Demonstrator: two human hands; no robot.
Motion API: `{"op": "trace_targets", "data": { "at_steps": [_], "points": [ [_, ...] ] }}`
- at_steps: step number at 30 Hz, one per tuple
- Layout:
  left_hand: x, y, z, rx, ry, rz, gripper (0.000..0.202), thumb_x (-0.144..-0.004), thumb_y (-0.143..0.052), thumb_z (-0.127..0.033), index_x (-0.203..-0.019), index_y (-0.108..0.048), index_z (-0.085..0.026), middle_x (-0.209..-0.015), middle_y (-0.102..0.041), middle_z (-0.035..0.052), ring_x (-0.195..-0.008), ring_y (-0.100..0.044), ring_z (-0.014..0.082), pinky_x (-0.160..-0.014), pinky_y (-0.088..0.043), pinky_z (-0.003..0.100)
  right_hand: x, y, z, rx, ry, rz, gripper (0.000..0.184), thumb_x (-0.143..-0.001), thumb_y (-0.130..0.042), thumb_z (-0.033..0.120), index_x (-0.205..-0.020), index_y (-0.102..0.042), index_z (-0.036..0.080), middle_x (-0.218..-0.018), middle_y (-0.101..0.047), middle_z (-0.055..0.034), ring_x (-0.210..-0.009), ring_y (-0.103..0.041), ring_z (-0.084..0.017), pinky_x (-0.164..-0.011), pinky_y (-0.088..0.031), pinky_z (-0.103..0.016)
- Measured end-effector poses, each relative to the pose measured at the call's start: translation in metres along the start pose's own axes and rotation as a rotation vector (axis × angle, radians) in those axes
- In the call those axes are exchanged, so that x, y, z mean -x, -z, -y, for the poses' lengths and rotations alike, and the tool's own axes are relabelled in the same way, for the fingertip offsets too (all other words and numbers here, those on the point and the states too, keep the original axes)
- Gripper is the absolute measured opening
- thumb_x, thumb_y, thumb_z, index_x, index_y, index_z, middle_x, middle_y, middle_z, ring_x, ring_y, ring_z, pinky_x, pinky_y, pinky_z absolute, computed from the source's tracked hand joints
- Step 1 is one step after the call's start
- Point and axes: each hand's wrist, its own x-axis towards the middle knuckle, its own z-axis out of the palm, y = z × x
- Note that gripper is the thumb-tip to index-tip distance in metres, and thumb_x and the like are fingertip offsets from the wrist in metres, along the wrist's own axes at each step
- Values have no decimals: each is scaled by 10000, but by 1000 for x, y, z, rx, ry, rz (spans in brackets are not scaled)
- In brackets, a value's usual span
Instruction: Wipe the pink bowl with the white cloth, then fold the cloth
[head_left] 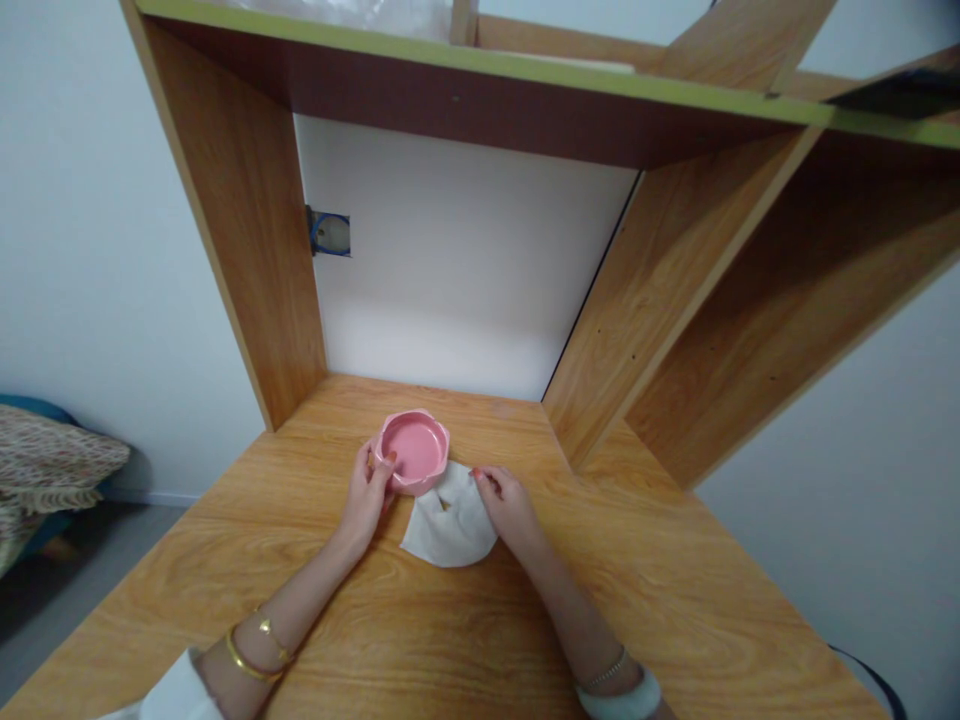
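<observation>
My left hand [369, 490] grips the left rim of a pink bowl [414, 446], its thumb over the edge and the other fingers beneath or behind. The bowl is shallow with a wavy, angular rim, tilted so that its bare inside faces me. Just right of it, a white cloth [450, 530] lies partly bunched on the wooden desk. One corner of that cloth is pinched between the thumb and fingers of my right hand [504, 495]. The cloth's upper edge meets the bowl's lower right side; whether they touch I cannot tell.
The wooden desk [450, 640] spreads below my hands. Behind stand a white back panel [472, 270], a left side panel [240, 220] and a right divider [637, 300]. A shelf [450, 90] runs overhead. Patterned fabric [52, 460] lies at the far left.
</observation>
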Motion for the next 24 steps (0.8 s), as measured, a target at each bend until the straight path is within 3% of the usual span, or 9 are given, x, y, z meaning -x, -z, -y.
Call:
{"op": "trace_targets", "data": {
  "at_steps": [4, 9, 13, 19, 24],
  "points": [
    [2, -3, -2, 51, -62, 43, 533, -666, -553, -493, -1096, -438, -200, -933, -580, 17, -784, -585, 157, -611, -462, 226, 8, -14, 18, -175, 34, 104, 252, -822, -387, 318, -866, -589, 175, -767, -626, -19, -698, -570, -129, -623, -443, -220],
    [3, -6, 3, 53, -142, 137, 542, -675, -589, -453, -1111, -406, -188, -1116, -521, 61, -1017, -510, 209, -819, -429, 290, 10, -13, 30, -380, -36, -81, 426, -788, -430, 370, -1148, -413, 142, -604, -485, 48, -540, -486, -111, -514, -413, -210],
    [10, -9, 8, 15, -113, 293, 645, -677, -602, -467, -1187, -316, -195, -1066, -548, 82, -947, -549, 225, -748, -467, 312, 10, -10, 29, -433, -95, -14, 506, -749, -457, 316, -1213, -354, 142, -497, -421, 89, -431, -421, -101, -420, -360, -194],
    [13, -8, 14, -30, -148, 479, 717, -695, -588, -497, -1246, -247, -191, -928, -599, 67, -786, -587, 192, -672, -464, 299, 4, 3, 24, -390, -220, -75, 429, -720, -377, 258, -1110, -499, 127, -417, -433, 75, -358, -415, -110, -345, -318, -195],
    [2, -2, 7, -193, -239, 375, 433, -792, -436, -502, -1051, -506, -163, -792, -615, 39, -765, -567, 183, -712, -423, 288, -9, 30, 0, -281, -251, -191, 487, -734, -352, 278, -1164, -474, 86, -401, -450, 66, -328, -411, -116, -348, -332, -207]
  ]
}}
